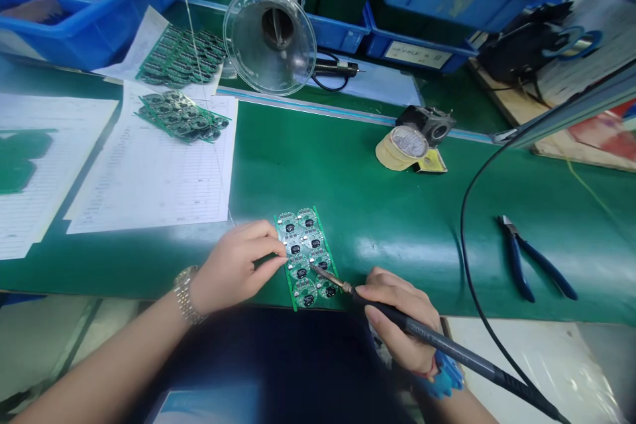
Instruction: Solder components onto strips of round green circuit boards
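Note:
A green circuit board panel (307, 257) with several round boards lies near the table's front edge. My right hand (405, 315) is closed around a black soldering iron (442, 343), whose metal tip points left onto the panel. At the panel's left edge is my left hand (246, 264), its thumb and index finger pinched together; a thin wire runs down toward this hand from above. Whatever lies between those fingertips is too small to make out.
Papers (163, 179) with stacked boards (181, 117) lie left. A clear fume funnel (269, 40) hangs behind. Back right are a round yellow tin (401, 148) and sponge (431, 161); pliers (534, 258) lie right, beyond a black cable (464, 225). Blue bins (84, 30) line the back.

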`<state>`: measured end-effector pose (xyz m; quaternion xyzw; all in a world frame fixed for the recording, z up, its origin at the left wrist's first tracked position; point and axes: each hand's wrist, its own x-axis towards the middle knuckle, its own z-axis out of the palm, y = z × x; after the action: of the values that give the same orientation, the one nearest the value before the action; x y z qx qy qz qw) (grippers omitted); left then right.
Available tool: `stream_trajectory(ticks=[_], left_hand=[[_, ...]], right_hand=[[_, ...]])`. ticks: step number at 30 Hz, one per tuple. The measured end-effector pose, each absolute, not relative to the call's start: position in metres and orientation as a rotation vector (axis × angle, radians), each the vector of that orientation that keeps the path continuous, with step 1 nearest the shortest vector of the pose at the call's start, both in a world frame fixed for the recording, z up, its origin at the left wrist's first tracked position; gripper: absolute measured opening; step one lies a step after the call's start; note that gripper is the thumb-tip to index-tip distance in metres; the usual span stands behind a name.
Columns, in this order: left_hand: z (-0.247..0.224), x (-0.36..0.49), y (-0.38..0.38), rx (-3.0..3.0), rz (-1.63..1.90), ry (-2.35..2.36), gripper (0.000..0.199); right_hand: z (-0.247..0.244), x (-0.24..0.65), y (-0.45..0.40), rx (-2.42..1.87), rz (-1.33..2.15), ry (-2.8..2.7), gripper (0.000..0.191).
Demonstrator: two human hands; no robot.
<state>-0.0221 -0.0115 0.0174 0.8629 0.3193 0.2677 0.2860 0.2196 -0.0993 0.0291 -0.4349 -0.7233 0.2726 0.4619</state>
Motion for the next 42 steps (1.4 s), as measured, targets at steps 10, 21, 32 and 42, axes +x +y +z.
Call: stream_trajectory(ticks=[10,21,32,42], left_hand=[[0.018,-0.017,-0.011,2.375,0.703,0.853,0.014],[0.017,-0.015,-0.012,2.402,0.695,0.84,0.016],[0.015,-0.014,-0.014,2.426,0.65,0.776,0.016],[0.014,-0.009,-0.015,2.477,0.613,0.776,0.018]], right_hand=[[0.029,0.219,-0.099,-1.082,0.684,-1.783,0.024],[0.027,0.22,-0.099,-1.073,0.709,-1.73,0.025],[0.028,0.222,-0.099,-1.049,0.721,-1.74,0.023],[0.029,0.222,-0.098,-1.054,0.707,-1.771,0.02]])
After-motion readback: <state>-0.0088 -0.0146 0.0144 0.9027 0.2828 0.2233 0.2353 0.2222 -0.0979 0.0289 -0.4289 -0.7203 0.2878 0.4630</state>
